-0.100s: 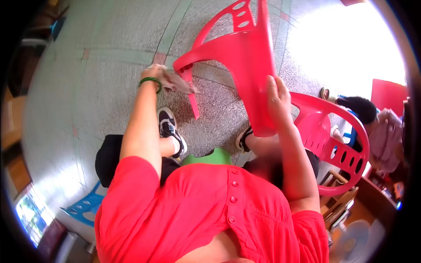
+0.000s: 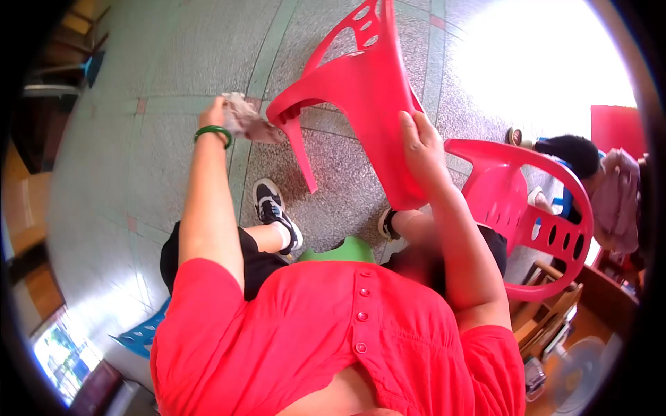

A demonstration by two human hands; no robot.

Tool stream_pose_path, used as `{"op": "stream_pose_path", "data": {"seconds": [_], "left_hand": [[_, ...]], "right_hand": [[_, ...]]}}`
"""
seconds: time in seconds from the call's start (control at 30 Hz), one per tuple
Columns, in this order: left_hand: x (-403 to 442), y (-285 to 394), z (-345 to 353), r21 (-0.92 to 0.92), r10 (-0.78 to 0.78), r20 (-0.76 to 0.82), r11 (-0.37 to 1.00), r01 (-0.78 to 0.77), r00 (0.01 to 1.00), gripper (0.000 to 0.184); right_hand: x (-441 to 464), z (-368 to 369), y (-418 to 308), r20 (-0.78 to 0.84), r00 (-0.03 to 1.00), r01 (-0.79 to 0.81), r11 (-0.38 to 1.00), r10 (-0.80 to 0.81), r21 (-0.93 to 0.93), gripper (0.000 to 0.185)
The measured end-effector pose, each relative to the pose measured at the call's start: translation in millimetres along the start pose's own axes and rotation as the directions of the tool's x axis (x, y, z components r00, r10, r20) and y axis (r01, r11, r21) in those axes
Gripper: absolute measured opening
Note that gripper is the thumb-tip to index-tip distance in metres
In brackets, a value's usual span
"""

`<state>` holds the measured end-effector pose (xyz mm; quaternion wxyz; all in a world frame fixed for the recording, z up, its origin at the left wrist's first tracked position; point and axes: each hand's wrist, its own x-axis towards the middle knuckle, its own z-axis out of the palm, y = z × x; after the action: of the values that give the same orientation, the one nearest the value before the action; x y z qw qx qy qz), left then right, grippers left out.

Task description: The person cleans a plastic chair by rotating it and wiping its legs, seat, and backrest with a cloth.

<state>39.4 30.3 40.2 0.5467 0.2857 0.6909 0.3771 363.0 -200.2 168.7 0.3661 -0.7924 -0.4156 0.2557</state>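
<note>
A red plastic chair (image 2: 362, 82) is tipped over in front of me, its backrest with oval holes pointing away. My right hand (image 2: 423, 154) grips the chair's edge, thumb on the near face. Off to the chair's left, my left hand (image 2: 212, 116) is closed around a crumpled, greyish-pink rag (image 2: 248, 121). The rag hangs near the bent corner of the chair, and I cannot tell whether they touch. A green bangle circles my left wrist.
A second red chair (image 2: 501, 201) stands by my right knee. Under me is a green stool (image 2: 340, 251). A blue plastic piece (image 2: 142, 334) lies behind at left. Another person (image 2: 570, 156) is at far right, near wooden furniture (image 2: 548, 305). Speckled tile floor (image 2: 187, 62) spreads ahead.
My left hand and the rag have swung left, away from the chair. The tipped chair and my right hand have shifted slightly left in view.
</note>
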Motion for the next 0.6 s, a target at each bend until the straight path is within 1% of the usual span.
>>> {"op": "stream_pose_path", "data": {"seconds": [0.03,0.07,0.1,0.13,0.17,0.2,0.23,0.27,0.3,0.33,0.37,0.4,0.43,0.47,0.5,0.53,0.6], "left_hand": [[-9,34,-14,-0.063,0.033,0.062,0.998,-0.029,0.998,0.033],[-24,53,-17,-0.139,0.035,0.141,0.990,-0.015,0.989,0.031],[-47,67,-10,-0.123,0.030,0.156,0.992,-0.010,0.987,0.031],[-70,88,0,-0.237,0.145,0.277,0.968,-0.078,0.950,0.029],[-94,107,9,-0.348,0.268,0.376,0.928,-0.133,0.887,0.027],[-119,117,17,-0.339,0.272,0.385,0.931,-0.139,0.882,0.027],[-142,126,26,-0.350,0.358,0.457,0.914,-0.206,0.814,0.026],[-167,131,35,-0.367,0.437,0.523,0.890,-0.269,0.732,0.025],[-196,130,47,-0.304,0.476,0.482,0.878,-0.368,0.736,0.024],[-216,121,61,-0.271,0.520,0.472,0.854,-0.444,0.712,0.023],[-242,112,79,-0.238,0.521,0.409,0.854,-0.463,0.750,0.021],[-245,91,92,-0.192,0.574,0.425,0.813,-0.550,0.699,0.026],[-253,73,104,-0.013,0.592,0.459,0.750,-0.661,0.662,0.025],[-254,47,116,-0.102,0.628,0.589,0.682,-0.724,0.508,0.027],[-256,28,130,-0.022,0.768,0.600,0.296,-0.955,0.224,0.033],[-263,17,137,0.048,0.801,0.598,-0.003,-0.999,0.026,0.037],[-256,17,149,0.003,0.773,0.632,0.068,-0.998,0.054,0.040]], "right_hand": [[-2,9,-7,0.050,0.998,-0.032,0.997,0.028,0.064,0.034],[-8,6,-14,0.104,0.992,-0.075,0.993,0.066,0.089,0.035],[-14,3,-11,0.129,0.988,-0.098,0.991,0.086,0.086,0.033],[-15,4,-13,0.106,0.991,-0.088,0.990,0.076,0.109,0.033],[-16,6,-15,0.140,0.990,-0.016,1.000,0.016,0.003,0.033],[-20,3,-17,0.188,0.982,0.044,0.992,-0.021,-0.121,0.034],[-20,2,-20,0.231,0.973,0.030,0.989,0.005,-0.147,0.039],[-21,1,-21,0.221,0.975,0.031,0.991,-0.002,-0.130,0.039],[-24,-1,-20,0.240,0.970,0.056,0.993,-0.029,-0.107,0.038],[-26,-1,-19,0.256,0.965,0.082,0.993,-0.059,-0.083,0.038],[-26,0,-18,0.273,0.958,0.101,0.993,-0.083,-0.055,0.037],[-30,-1,-18,0.265,0.961,0.098,0.994,-0.082,-0.048,0.037],[-33,0,-20,0.278,0.958,0.096,0.993,-0.075,-0.062,0.038],[-34,3,-19,0.291,0.954,0.093,0.993,-0.068,-0.073,0.038],[-33,16,-6,0.312,0.947,0.088,0.996,-0.079,-0.013,0.043],[-38,17,-6,0.346,0.933,0.110,0.994,-0.101,-0.009,0.050],[-41,9,-9,0.301,0.946,0.114,0.993,-0.119,0.033,0.044]]}}
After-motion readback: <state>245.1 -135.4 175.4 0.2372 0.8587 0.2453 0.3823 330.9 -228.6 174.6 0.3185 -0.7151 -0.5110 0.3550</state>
